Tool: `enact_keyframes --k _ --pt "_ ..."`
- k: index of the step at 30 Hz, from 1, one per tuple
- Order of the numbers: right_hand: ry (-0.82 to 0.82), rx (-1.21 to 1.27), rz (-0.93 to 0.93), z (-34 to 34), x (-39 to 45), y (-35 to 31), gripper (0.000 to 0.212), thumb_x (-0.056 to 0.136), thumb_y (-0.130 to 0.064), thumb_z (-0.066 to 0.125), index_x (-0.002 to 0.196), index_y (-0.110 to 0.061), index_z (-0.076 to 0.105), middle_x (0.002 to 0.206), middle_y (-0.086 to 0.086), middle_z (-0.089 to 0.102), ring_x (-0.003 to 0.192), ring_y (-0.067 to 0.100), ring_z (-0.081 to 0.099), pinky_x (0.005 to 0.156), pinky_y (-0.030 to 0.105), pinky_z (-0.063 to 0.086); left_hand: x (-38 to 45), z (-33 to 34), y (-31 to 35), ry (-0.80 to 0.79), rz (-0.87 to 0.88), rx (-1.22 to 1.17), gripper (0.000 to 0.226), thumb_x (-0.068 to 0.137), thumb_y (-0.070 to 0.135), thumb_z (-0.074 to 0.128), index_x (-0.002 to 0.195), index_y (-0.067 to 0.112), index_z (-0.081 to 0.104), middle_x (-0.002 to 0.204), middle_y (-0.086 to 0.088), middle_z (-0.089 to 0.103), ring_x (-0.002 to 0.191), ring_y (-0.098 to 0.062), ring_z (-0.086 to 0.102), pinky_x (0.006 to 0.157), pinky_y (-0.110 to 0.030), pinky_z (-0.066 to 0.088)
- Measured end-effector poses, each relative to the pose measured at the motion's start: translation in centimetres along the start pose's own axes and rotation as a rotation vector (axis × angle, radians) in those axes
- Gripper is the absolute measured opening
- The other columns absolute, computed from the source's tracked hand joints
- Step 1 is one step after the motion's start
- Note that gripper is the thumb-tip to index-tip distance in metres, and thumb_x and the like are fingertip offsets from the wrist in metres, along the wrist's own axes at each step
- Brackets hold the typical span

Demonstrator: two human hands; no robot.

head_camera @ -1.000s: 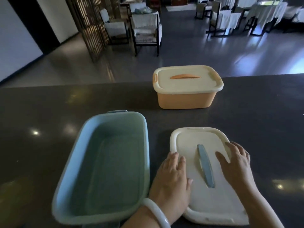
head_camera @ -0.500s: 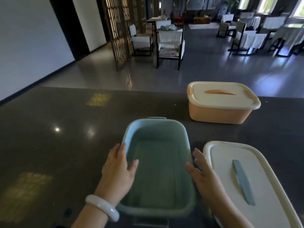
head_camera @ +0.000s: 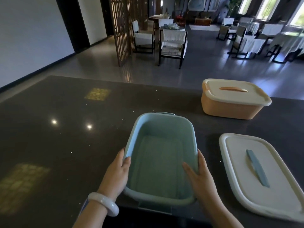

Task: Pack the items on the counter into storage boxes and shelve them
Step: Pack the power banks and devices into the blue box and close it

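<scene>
Head view, nearest first: both hands clasp the blue box point(head_camera: 160, 155), which serves as the landmark. The left hand point(head_camera: 117, 174) holds its left wall, thumb hooked over the rim and fingers outside; the right hand point(head_camera: 199, 176) grips the right wall the same way, thumb inside the box. A pale bangle point(head_camera: 103, 204) circles the left wrist. The blue box sits at the near edge of the dark tabletop point(head_camera: 57, 137), open, and nothing shows inside it. Just to its right, apart from it, its white lid point(head_camera: 263, 175) lies flat with a blue handle on top. Beyond the blue box and to the right stands the orange box point(head_camera: 233, 99), its lid on; whether anything is inside cannot be told. Far behind the blue box, past the tabletop, chairs and covered tables fill a dim room. As a judgement, the packing looks barely begun: the blue box is empty and uncovered, no loose items to pack appear in view, and filling, covering and shelving both boxes remain to be done.
</scene>
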State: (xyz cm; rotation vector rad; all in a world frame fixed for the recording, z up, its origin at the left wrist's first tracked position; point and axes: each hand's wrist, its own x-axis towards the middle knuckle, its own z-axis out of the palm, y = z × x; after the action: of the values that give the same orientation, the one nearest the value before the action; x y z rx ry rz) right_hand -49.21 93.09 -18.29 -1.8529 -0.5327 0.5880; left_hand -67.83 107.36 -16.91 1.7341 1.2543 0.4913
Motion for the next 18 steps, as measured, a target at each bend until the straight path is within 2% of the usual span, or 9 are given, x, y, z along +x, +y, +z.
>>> enact_keyframes --k 2,4,8,11,13,15,16,18 --pt "0.016 0.009 0.000 0.4 -0.3 -0.2 0.066 0.088 -0.017 0.067 0.145 -0.027 0.036 0.129 0.000 0.059 0.112 0.020 0.059 0.099 0.044 0.047 -0.3 -0.3 -0.6 0.003 0.030 0.019 0.040 0.103 0.033 0.038 0.143 0.029 0.039 0.100 0.022 0.056 0.067 0.015 0.048 0.056 -0.005 0.037" --pt "0.023 0.016 0.006 0.5 -0.4 -0.4 0.063 0.088 -0.018 0.067 0.144 -0.028 0.039 0.125 0.001 0.061 0.109 0.021 0.060 0.097 0.046 0.048 -0.5 -0.5 -0.8 -0.012 0.060 0.027 0.039 0.103 0.033 0.036 0.142 0.028 0.038 0.090 0.022 0.053 0.067 0.013 0.050 0.054 -0.005 0.040" --pt "0.026 0.023 0.011 0.5 -0.1 -0.3 0.060 0.088 -0.020 0.067 0.142 -0.029 0.041 0.121 0.001 0.064 0.107 0.022 0.063 0.095 0.050 0.049 -0.3 -0.6 -0.6 -0.030 0.082 0.035 0.041 0.103 0.031 0.035 0.144 0.023 0.034 0.100 0.006 0.057 0.069 0.003 0.051 0.050 -0.010 0.040" --pt "0.006 0.009 0.013 0.2 0.1 -0.4 0.056 0.087 -0.024 0.068 0.138 -0.030 0.045 0.115 0.000 0.067 0.101 0.020 0.066 0.092 0.049 0.052 -0.1 -0.7 -0.5 -0.059 0.068 0.033 0.045 0.104 0.032 0.034 0.147 0.020 0.029 0.117 -0.005 0.059 0.076 -0.010 0.054 0.054 -0.016 0.037" --pt "-0.026 -0.028 0.014 -0.1 0.1 -0.9 0.055 0.087 -0.028 0.067 0.137 -0.030 0.045 0.121 0.001 0.066 0.101 0.017 0.065 0.093 0.043 0.051 0.0 -0.9 -0.5 -0.104 0.062 0.040 0.050 0.103 0.036 0.033 0.149 0.019 0.025 0.129 -0.008 0.056 0.092 -0.018 0.058 0.065 -0.022 0.042" --pt "-0.010 -0.131 -0.006 -0.5 0.1 -1.5 0.064 0.088 -0.032 0.066 0.144 -0.026 0.037 0.135 0.001 0.056 0.112 0.017 0.059 0.099 0.039 0.046 0.2 -1.3 -0.5 -0.137 0.072 0.040 0.057 0.102 0.043 0.033 0.152 0.018 0.022 0.143 -0.008 0.047 0.119 -0.023 0.053 0.089 -0.029 0.045" --pt "0.025 -0.235 -0.031 -0.7 0.2 -2.0 0.069 0.088 -0.035 0.065 0.148 -0.023 0.031 0.142 0.003 0.050 0.121 0.020 0.054 0.104 0.041 0.041 0.3 -1.7 -0.6 -0.139 0.081 0.038 0.060 0.101 0.046 0.033 0.153 0.018 0.020 0.150 -0.007 0.039 0.130 -0.022 0.046 0.100 -0.032 0.039" --pt "0.095 -0.476 -0.155 -0.8 0.1 -3.8 0.071 0.089 -0.043 0.060 0.149 -0.020 0.029 0.148 0.006 0.041 0.133 0.025 0.042 0.110 0.043 0.034 0.5 -2.6 -0.7 -0.116 0.098 0.030 0.064 0.099 0.051 0.033 0.154 0.020 0.018 0.156 -0.006 0.028 0.139 -0.021 0.036 0.107 -0.031 0.032"
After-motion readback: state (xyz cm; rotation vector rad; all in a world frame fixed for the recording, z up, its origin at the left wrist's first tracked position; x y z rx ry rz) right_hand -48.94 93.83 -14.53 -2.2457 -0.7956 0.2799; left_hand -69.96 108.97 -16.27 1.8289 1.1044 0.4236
